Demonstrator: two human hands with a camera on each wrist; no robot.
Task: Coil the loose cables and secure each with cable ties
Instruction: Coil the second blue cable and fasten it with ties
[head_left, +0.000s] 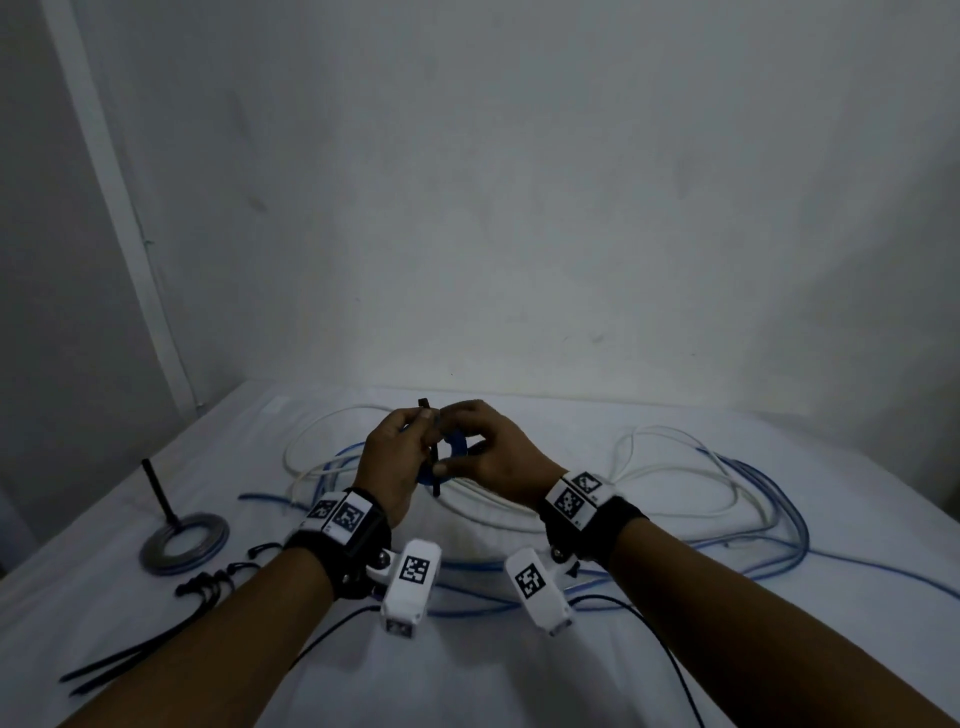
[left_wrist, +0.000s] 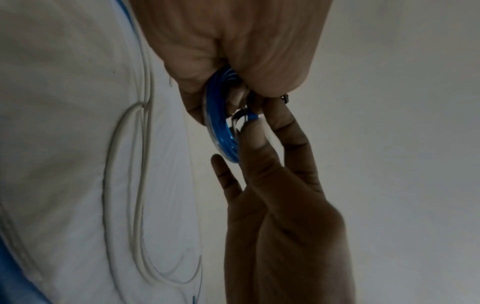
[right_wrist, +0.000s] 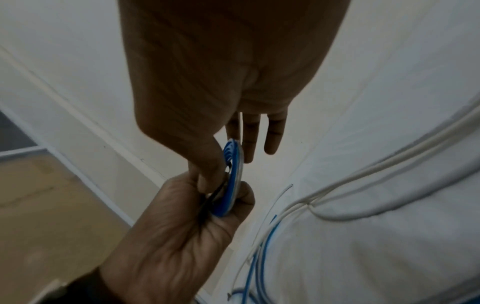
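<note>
I see my left hand (head_left: 395, 457) and right hand (head_left: 488, 452) both pinching a small blue cable coil (head_left: 457, 447) with a black cable tie (head_left: 432, 452) across it, raised above the loose cables (head_left: 675, 499) on the white table (head_left: 519, 675).

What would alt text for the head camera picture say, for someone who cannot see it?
Two hands, left hand and right hand, hold a small blue cable coil with a black cable tie above a white table. Loose white and blue cables sprawl behind; spare cable ties lie at left.
</note>
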